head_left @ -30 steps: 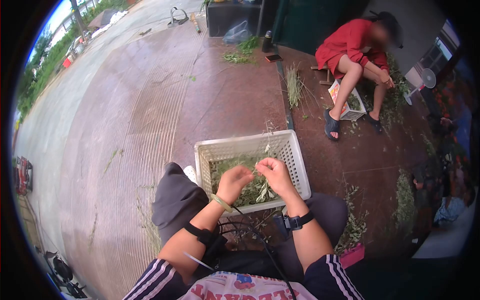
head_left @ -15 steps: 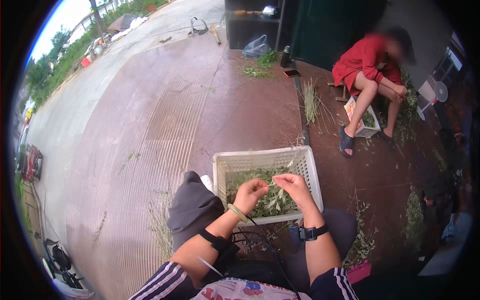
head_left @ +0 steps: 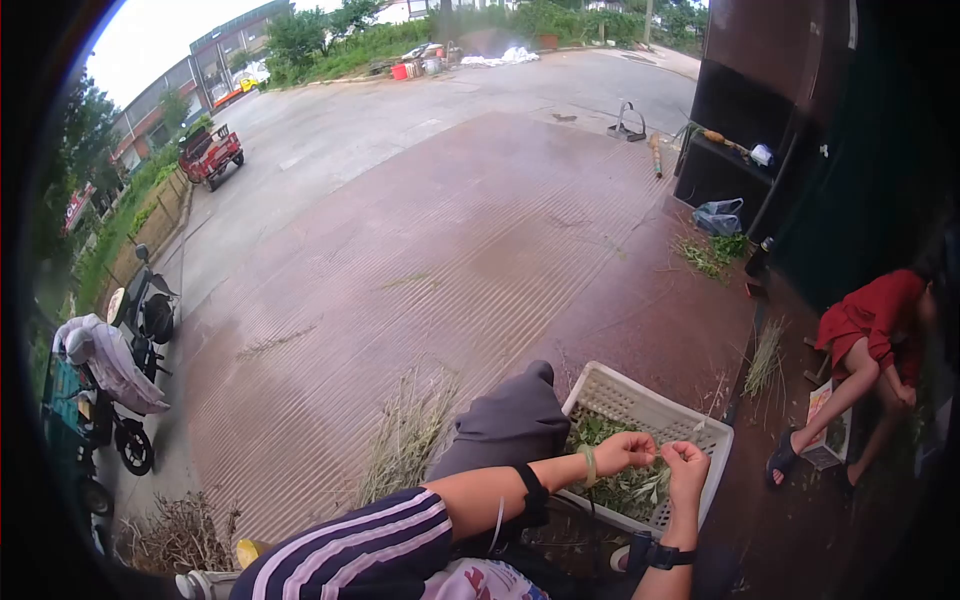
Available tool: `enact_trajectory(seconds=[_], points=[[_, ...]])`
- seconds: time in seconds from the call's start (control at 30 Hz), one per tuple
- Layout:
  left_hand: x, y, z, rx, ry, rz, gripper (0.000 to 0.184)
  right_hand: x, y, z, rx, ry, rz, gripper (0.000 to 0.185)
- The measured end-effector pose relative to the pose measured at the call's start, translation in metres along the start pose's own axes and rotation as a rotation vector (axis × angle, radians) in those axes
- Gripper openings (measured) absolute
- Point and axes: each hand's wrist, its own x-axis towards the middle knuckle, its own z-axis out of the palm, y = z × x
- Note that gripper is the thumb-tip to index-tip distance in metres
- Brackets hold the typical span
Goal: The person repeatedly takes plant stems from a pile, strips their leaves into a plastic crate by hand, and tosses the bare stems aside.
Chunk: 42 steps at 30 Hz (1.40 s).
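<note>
My left hand [head_left: 628, 453] and my right hand [head_left: 686, 470] meet above a white plastic crate [head_left: 718, 440] with a perforated wall. Both are closed in a pinch, fingertips close together. A pale green leafy sprig [head_left: 652, 486] hangs from them, mostly beneath my right fingers. What lies right between the left fingertips is too small to make out clearly. Inside the crate is a loose heap of green leaves [head_left: 598, 430]. My left knee is beside the crate's left side.
Left of my knee lies a pile of bare stems [head_left: 405, 440]. A person in red [head_left: 872, 322] sits at the right beside a small white basket [head_left: 828, 440]. More stalks [head_left: 766, 360] lie between us. A plastic bag [head_left: 718, 217] and greens [head_left: 712, 256] are farther back. Parked vehicles stand at left.
My view has swung to the left, so the crate and hands appear farther right and the parked vehicles show more. Both hands stay pinched together over the crate with the sprig.
</note>
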Motion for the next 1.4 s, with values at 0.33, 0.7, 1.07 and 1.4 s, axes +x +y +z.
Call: enact_trajectory(seconds=[0.33,0.7,1.07,1.4], points=[[-0.039,0.029,-0.040,-0.015,0.413,0.011,0.008,0.027,-0.004,-0.054,0.140,0.032,-0.065,0.011],[-0.153,0.196,-0.099,0.120,0.840,0.421,0.019,0.045,0.016,0.002,-0.566,0.181,-0.151,0.016],[-0.336,0.126,-0.223,0.181,1.719,0.405,0.012,0.041,0.022,-0.012,-0.638,0.239,-0.249,0.017],[-0.298,0.097,-0.194,0.594,1.983,-0.208,0.063,0.021,-0.015,-0.028,-0.085,0.043,0.025,0.027]])
